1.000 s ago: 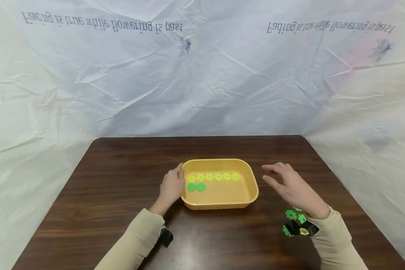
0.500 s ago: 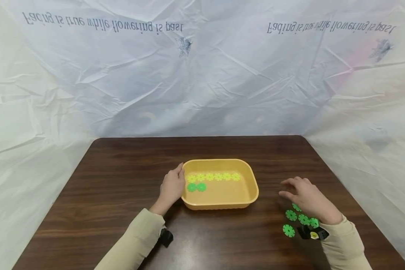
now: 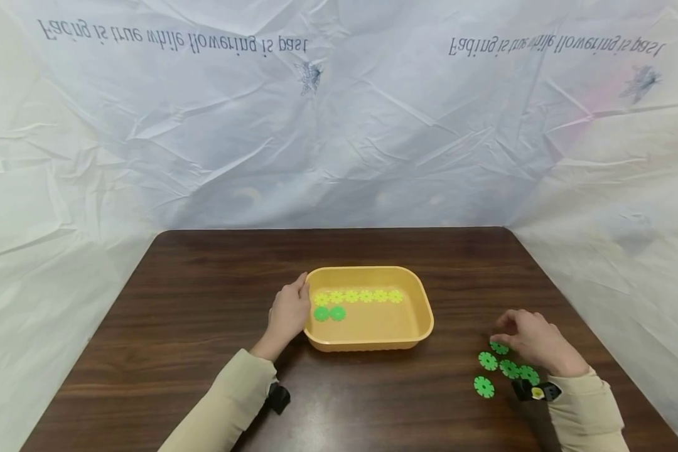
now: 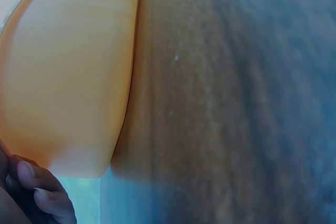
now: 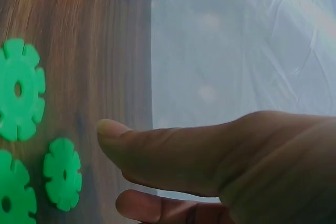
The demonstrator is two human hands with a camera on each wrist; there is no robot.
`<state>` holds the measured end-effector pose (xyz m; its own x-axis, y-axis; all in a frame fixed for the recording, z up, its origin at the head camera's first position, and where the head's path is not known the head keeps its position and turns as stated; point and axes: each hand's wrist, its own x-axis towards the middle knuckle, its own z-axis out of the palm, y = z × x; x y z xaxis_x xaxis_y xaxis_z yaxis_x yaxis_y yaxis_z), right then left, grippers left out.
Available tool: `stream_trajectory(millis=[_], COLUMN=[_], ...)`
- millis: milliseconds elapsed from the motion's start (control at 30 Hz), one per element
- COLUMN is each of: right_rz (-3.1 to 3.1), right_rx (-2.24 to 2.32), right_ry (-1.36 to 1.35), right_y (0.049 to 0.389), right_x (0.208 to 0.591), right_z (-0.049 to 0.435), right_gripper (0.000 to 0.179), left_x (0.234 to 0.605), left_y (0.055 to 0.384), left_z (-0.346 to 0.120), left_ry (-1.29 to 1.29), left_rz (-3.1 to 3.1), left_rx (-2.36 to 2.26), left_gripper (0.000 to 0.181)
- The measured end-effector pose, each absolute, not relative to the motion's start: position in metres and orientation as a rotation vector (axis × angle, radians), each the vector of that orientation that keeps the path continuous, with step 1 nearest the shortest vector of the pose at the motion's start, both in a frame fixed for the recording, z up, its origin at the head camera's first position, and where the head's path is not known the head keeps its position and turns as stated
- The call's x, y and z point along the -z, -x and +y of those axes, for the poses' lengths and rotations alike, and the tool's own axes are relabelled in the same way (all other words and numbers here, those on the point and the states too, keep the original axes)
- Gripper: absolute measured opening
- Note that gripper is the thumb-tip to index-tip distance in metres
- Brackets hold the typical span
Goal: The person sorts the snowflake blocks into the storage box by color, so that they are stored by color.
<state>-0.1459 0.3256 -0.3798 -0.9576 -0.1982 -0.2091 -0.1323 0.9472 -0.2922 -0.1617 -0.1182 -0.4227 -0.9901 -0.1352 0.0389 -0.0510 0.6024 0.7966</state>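
Note:
My left hand (image 3: 290,309) grips the left rim of a yellow plastic basin (image 3: 367,345); in the left wrist view, curled fingertips (image 4: 46,187) lie against the basin's wall (image 4: 68,77). Inside it, a row of yellow snowflake discs (image 3: 351,296) runs along the back, with two green snowflake discs (image 3: 337,313) in front at the left. My right hand (image 3: 533,339) hovers with nothing held, its fingertips close above the farthest green disc (image 3: 500,348). In the right wrist view, the thumb and fingers are apart and a green disc (image 5: 63,174) lies left of them.
Several loose green discs (image 3: 484,387) lie on the dark wooden table (image 3: 203,301) at the right, some beneath the right wrist. A white printed sheet (image 3: 339,138) hangs behind the table and at both sides.
My right hand has moved from beside the basin to the right and nearer me, lowering to the loose green discs. My left hand and the basin have stayed in place.

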Motion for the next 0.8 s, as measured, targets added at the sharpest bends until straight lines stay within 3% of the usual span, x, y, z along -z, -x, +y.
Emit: stream_trajectory(millis=[233, 800], right_rz=[2.775, 2.742], right_rx=[0.408, 0.385], right_ry=[0.213, 0.208], right_y=[0.149, 0.151], right_x=[0.388, 0.393], right_z=[0.33, 0.33], right_gripper=[0.046, 0.036], left_x=[0.424, 0.423], left_y=[0.161, 0.161], left_z=[-0.118, -0.118], left_ry=[-0.15, -0.149], left_rz=[-2.722, -2.725], left_rx=[1.355, 1.353], left_gripper=[0.044, 0.044])
